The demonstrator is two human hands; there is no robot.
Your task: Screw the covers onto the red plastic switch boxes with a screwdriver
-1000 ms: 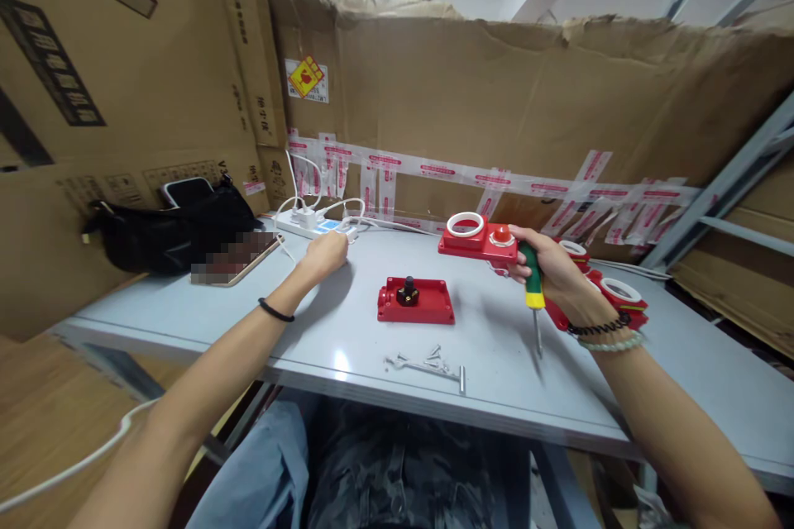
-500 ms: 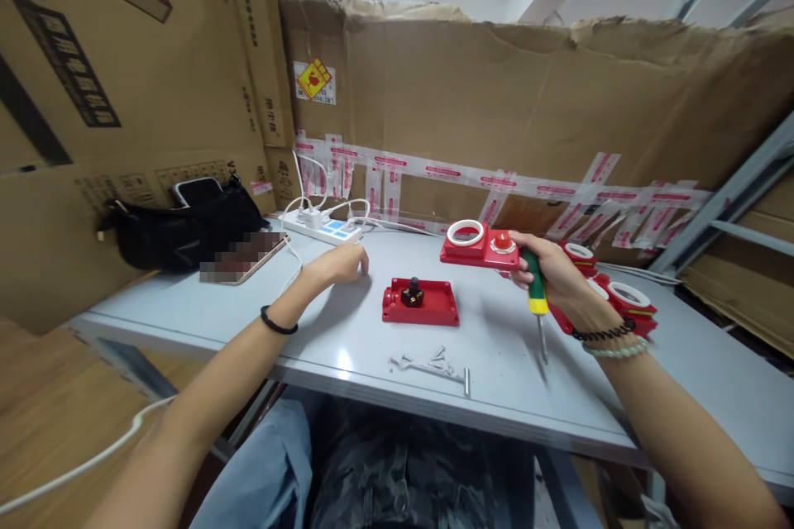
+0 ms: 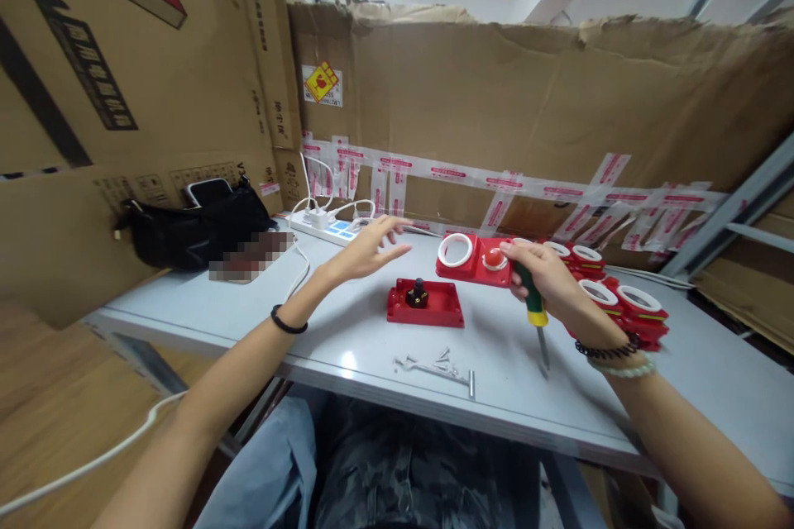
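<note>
My right hand point(image 3: 546, 273) grips a screwdriver point(image 3: 532, 297) with a green and yellow handle, its shaft pointing down. The same hand also holds the right end of a red cover point(image 3: 460, 271), which has a white ring and a red button. My left hand point(image 3: 375, 246) is in the air left of the cover, fingers apart and holding nothing. Below and between the hands, a red box base point(image 3: 440, 310) lies on the table with a black part point(image 3: 417, 295) inside it. Nearer the front edge are several screws point(image 3: 442, 357) and a metal T-shaped tool point(image 3: 447, 374).
Several red units with white rings point(image 3: 638, 310) stand at the right, behind my right hand. A white power strip point(image 3: 322, 225) with cables, a black bag point(image 3: 198, 227) and a phone point(image 3: 266, 260) are at the left. Cardboard point(image 3: 471, 99) walls the back of the table point(image 3: 347, 331).
My left hand has risen from the table and moved right toward the cover, its fingers opening out. The cover has tilted and come slightly lower in my right hand.
</note>
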